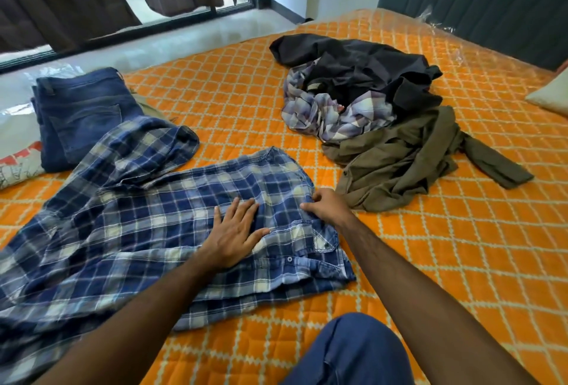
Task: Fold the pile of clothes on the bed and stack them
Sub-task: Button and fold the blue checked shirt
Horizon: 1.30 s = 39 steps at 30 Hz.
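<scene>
Both hands work the plaid shirt [147, 224] near the bed's [461, 261] front edge: left hand [233, 232] fingers flat, apart, pressing; right hand [327, 206] fingers pinching its edge—pull taut before creasing.

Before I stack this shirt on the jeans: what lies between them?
Nothing apart: in the head view the plaid shirt's rumpled sleeve reaches the folded jeans and overlaps their edge.

The spread shirt [147, 215] is blue-and-white plaid, the folded jeans [83, 114] dark blue. The bedcover [461, 246] is orange with a cream diamond lattice; the pile holds black, olive and pale plaid
</scene>
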Each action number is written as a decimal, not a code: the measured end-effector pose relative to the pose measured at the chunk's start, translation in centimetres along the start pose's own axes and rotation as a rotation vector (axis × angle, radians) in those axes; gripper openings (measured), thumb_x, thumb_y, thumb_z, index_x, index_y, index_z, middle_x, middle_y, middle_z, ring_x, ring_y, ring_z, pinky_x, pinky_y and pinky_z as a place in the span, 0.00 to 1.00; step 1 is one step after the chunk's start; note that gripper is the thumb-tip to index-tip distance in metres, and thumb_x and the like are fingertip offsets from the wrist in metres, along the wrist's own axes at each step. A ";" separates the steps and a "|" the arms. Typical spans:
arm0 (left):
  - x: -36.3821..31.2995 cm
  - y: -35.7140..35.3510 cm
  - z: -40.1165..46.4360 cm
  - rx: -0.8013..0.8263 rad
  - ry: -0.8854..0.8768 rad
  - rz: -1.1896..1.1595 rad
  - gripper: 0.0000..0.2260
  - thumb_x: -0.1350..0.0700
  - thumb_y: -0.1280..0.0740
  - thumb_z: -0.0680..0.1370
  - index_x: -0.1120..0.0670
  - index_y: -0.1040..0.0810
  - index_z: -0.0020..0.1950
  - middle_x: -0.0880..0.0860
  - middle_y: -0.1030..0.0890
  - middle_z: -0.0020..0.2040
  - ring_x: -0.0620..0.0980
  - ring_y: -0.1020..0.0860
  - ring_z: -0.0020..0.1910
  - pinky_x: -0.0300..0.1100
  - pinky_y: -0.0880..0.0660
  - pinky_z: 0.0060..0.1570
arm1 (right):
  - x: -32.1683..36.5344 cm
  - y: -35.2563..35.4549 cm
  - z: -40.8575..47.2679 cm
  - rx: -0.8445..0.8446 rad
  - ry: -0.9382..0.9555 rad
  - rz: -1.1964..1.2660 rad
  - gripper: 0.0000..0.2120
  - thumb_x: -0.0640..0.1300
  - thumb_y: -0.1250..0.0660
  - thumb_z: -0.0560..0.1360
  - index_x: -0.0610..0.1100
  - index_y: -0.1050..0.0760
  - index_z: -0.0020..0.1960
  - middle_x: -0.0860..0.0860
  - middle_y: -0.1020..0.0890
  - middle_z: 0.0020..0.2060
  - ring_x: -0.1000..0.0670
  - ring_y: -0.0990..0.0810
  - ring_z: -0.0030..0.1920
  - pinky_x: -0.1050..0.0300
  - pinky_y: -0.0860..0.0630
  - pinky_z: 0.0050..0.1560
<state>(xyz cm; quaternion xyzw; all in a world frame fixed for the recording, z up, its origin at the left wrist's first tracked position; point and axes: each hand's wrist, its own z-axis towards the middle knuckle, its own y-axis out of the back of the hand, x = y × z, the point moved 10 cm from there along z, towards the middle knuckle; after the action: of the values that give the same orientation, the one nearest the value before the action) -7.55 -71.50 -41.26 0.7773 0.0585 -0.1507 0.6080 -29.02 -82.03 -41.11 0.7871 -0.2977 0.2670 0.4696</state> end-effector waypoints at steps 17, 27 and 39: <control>-2.2 0.8 -0.8 0.050 -0.023 0.106 0.44 0.25 0.68 0.74 0.48 0.55 0.83 0.51 0.54 0.83 0.54 0.56 0.82 0.67 0.55 0.77 | -4.7 1.2 -4.7 0.457 -0.066 -0.012 0.15 0.46 0.27 0.79 0.39 0.26 0.60 0.48 0.29 0.36 0.52 0.27 0.31 0.57 0.24 0.32; 0.3 2.7 3.8 -0.012 0.003 0.214 0.39 0.25 0.68 0.74 0.39 0.50 0.82 0.50 0.53 0.83 0.58 0.53 0.81 0.66 0.51 0.76 | 5.2 3.2 3.2 -0.052 0.295 -0.201 0.14 0.50 0.30 0.80 0.43 0.27 0.59 0.45 0.22 0.54 0.45 0.23 0.51 0.49 0.27 0.48; 1.4 0.4 5.4 -0.004 -0.072 0.150 0.33 0.26 0.53 0.79 0.33 0.66 0.78 0.46 0.67 0.81 0.58 0.70 0.79 0.72 0.70 0.70 | 10.0 -1.0 12.2 -0.096 0.188 -0.297 0.12 0.48 0.26 0.76 0.46 0.25 0.39 0.50 0.20 0.35 0.45 0.18 0.41 0.49 0.23 0.42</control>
<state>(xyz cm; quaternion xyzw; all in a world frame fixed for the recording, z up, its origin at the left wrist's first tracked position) -6.96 -76.96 -42.46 0.7722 -0.0215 -0.1326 0.6210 -19.83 -94.76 -39.73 0.7707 -0.1457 0.2526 0.5666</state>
